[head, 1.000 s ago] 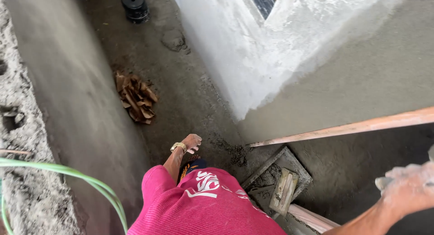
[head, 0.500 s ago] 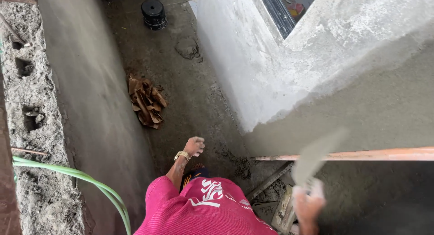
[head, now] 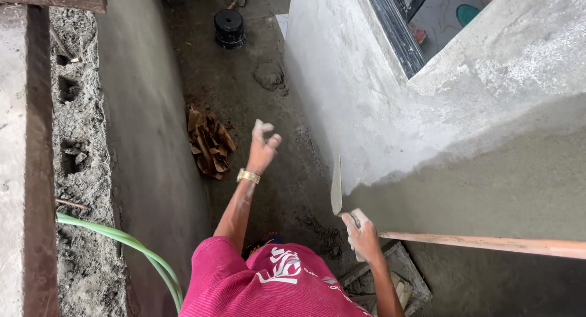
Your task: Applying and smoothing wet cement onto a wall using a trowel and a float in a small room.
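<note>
My right hand (head: pixel 361 234) grips the handle of a plastering trowel (head: pixel 336 184). Its thin blade points up along the lower edge of the wet grey plastered wall (head: pixel 488 170). My left hand (head: pixel 264 147) is raised over the narrow alley floor with its fingers loosely apart, smeared with pale mortar and holding nothing. It has a gold wristband (head: pixel 248 176). My pink shirt (head: pixel 274 283) fills the bottom centre.
A long wooden straightedge (head: pixel 488 244) lies against the wall on the right. Below it sits a mortar board (head: pixel 397 280). On the left, a green hose (head: pixel 122 241) runs over a rough block wall (head: pixel 79 140). Farther along the alley floor are broken brick pieces (head: pixel 209 141) and a black bucket (head: pixel 229 28).
My left hand has lifted from down near the floor to mid-air. My right hand has brought the trowel left and inward to the wall's lower edge, blade upright.
</note>
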